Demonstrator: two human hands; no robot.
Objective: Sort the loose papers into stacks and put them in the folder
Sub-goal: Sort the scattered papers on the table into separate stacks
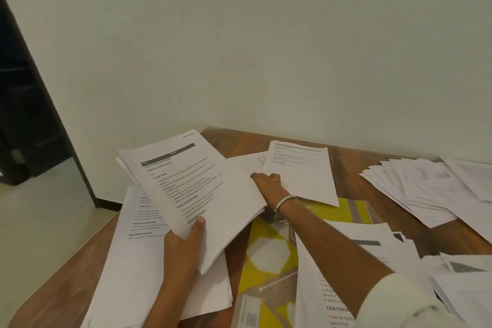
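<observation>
My left hand (186,239) grips a sheaf of printed papers (197,192) by its lower edge, thumb on top, and holds it tilted above the table. Under it lies a flat stack of papers (149,269) at the table's left. My right hand (269,185) reaches across the middle, fingers curled on the edge of a single printed sheet (300,170) near the wall. A yellow and white patterned folder (269,255) lies on the table, partly covered by my right forearm and by papers.
Fanned loose sheets (415,189) spread at the right, with more papers (372,253) at the lower right. The wooden table (66,269) stands against a pale wall (266,48). A dark doorway (24,120) opens at the left.
</observation>
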